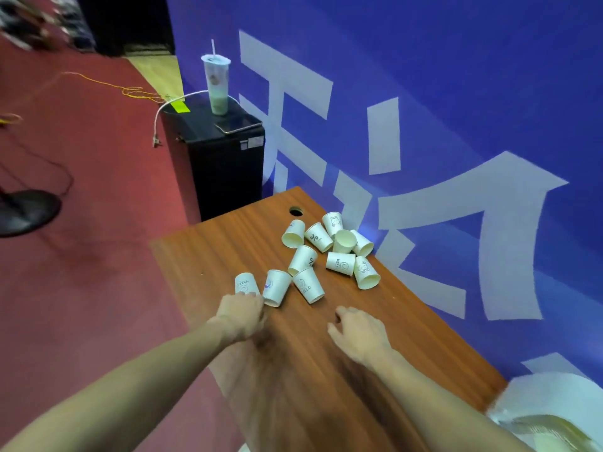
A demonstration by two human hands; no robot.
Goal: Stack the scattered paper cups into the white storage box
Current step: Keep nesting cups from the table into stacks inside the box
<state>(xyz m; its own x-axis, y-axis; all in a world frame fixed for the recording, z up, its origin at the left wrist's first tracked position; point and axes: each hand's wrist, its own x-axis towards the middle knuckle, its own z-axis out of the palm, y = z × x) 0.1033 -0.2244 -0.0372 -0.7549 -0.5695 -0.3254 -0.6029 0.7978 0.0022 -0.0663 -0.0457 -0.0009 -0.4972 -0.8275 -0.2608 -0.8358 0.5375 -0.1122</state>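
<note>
Nearest, low right: white box (pixel 554 402), only partly in view. Both hands out over the tabletop (pixel 208 256): right hand (pixel 359 331) loosely spread, empty; left hand (pixel 241 313) at the nearest cup (pixel 246 283), grip hidden, cannot tell. Beyond, cups (pixel 326 252) scattered on their sides, up to the blue wall (pixel 456 93). Probably light, thin, easily crushed; best taken gently round the side near the rim.

Exhibition hall, blue printed banner wall (pixel 456 93), red carpet (pixel 98 158)

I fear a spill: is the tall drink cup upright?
Upright: the tall drink cup stands on the black cabinet, straw pointing up.
</note>
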